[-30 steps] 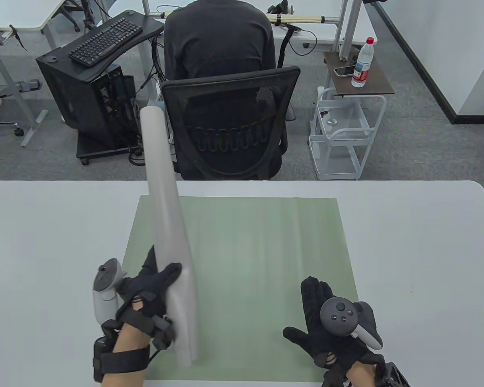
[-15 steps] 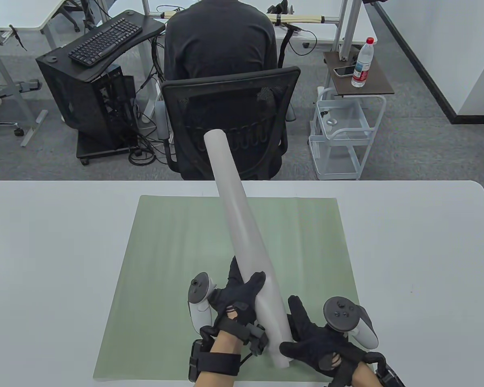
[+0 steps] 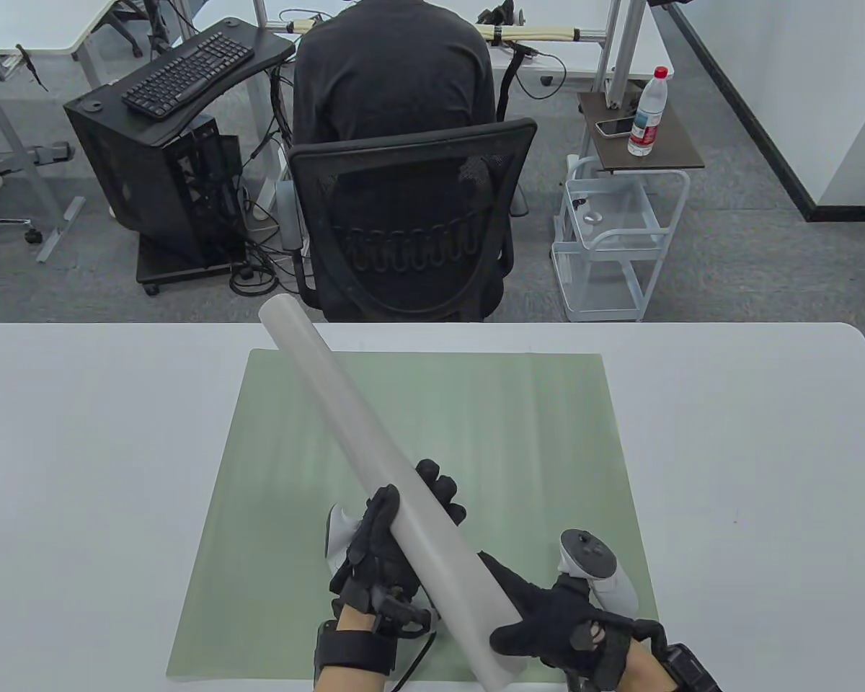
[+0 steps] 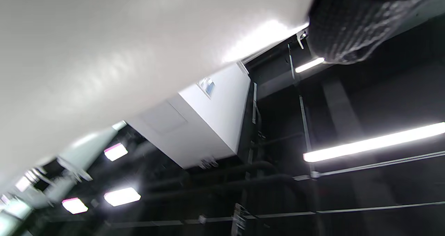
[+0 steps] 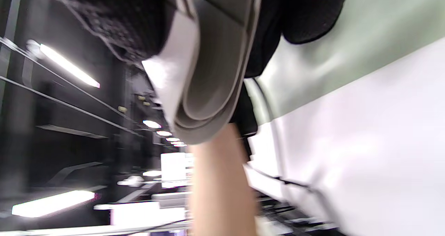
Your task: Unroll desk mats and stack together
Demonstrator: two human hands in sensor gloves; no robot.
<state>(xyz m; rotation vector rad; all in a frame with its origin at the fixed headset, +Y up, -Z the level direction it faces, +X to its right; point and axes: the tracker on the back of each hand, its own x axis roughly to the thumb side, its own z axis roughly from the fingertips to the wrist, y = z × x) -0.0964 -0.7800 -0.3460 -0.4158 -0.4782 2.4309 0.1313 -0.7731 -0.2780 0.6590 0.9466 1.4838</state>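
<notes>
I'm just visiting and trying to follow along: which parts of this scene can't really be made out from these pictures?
- Table view: the rolled grey mat hides the left hand palm and part of the green mat.
- Table view: both forearms are cut off by the bottom edge.
- Left wrist view: the roll fills the upper left, so the table is unseen.
- Right wrist view: motion blur smears the right hand; the roll's layers cannot be counted.
</notes>
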